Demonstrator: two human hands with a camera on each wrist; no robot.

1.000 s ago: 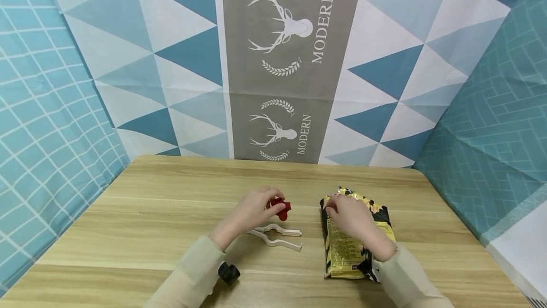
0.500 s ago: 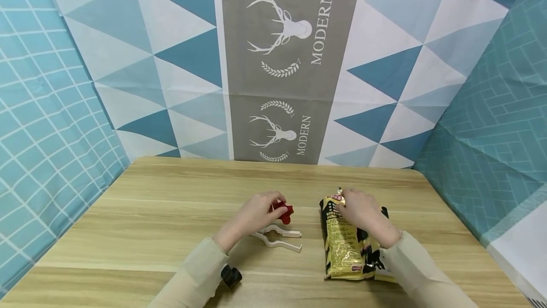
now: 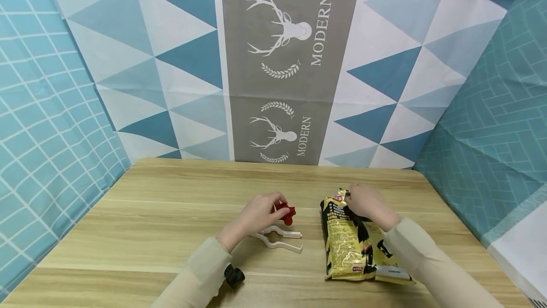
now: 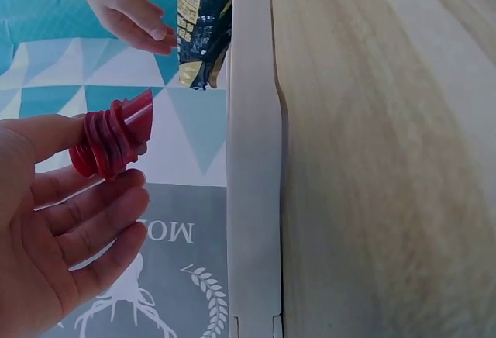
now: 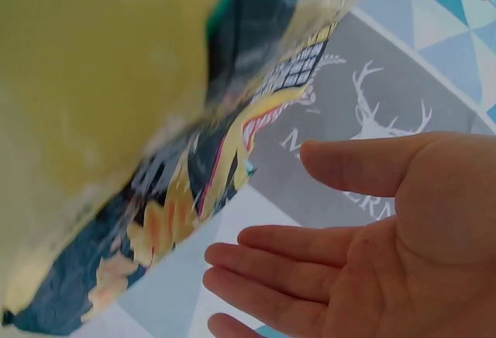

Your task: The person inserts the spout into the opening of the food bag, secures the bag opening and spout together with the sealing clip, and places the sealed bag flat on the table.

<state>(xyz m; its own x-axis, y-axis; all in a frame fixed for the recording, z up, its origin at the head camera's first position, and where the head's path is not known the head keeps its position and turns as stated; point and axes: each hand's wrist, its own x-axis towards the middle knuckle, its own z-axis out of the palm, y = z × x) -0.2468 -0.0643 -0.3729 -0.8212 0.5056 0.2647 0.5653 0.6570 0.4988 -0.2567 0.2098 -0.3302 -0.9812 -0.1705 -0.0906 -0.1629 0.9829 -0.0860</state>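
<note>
In the head view my left hand point(image 3: 260, 213) pinches a small red ridged plastic piece point(image 3: 287, 214) above the table. The left wrist view shows the red piece point(image 4: 112, 136) between thumb and fingers, its angled end outward. A white two-armed bag clip point(image 3: 278, 239) lies spread on the table just below that hand. To the right lies a gold and black printed food bag point(image 3: 345, 246), its right part creased. My right hand point(image 3: 369, 202) is at the bag's top edge. In the right wrist view the fingers are nearly straight, with visible space between them and the bag point(image 5: 178, 175).
Everything lies on a wooden table point(image 3: 162, 222) with rounded far corners. A patterned cloth point(image 3: 278, 61) hangs behind it, and blue cloths flank both sides. A black wrist device point(image 3: 234, 277) sits by the left sleeve.
My right hand has moved right and slightly away from me across the bag, whose right part now lies spread out more. The left hand, holding the red piece, has shifted slightly right and nearer.
</note>
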